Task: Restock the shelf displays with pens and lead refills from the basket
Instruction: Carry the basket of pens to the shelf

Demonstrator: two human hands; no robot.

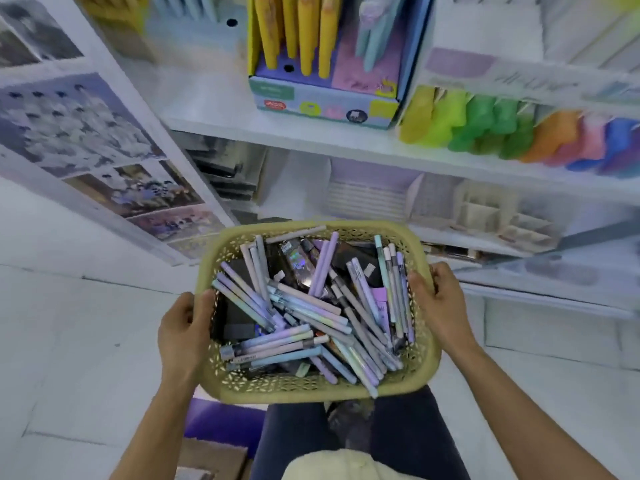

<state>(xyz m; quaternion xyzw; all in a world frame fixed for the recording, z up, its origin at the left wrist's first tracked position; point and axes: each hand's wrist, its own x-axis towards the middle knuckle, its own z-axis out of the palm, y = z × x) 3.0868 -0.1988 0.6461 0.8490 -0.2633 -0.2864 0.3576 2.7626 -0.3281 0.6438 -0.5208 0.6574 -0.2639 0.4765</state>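
Basket [311, 389] was above my knees, heaped with pastel pens [304, 317] and dark packets [239, 320]. I gripped both sides: left hand [183, 327] curled round left rim, right hand [440, 303] curled round right rim. White shelf [214, 109] was ahead, carrying display box [311, 105] and coloured highlighters [485, 133].

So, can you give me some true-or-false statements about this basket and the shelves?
1. The left hand and the right hand grip the basket at opposite sides. True.
2. The basket is empty. False: it is heaped with pastel pens and dark packets.
3. Yellow pens stand in a display box on the shelf above. True.
4. The right hand is lifting a pen out. False: it only grips the basket's rim.
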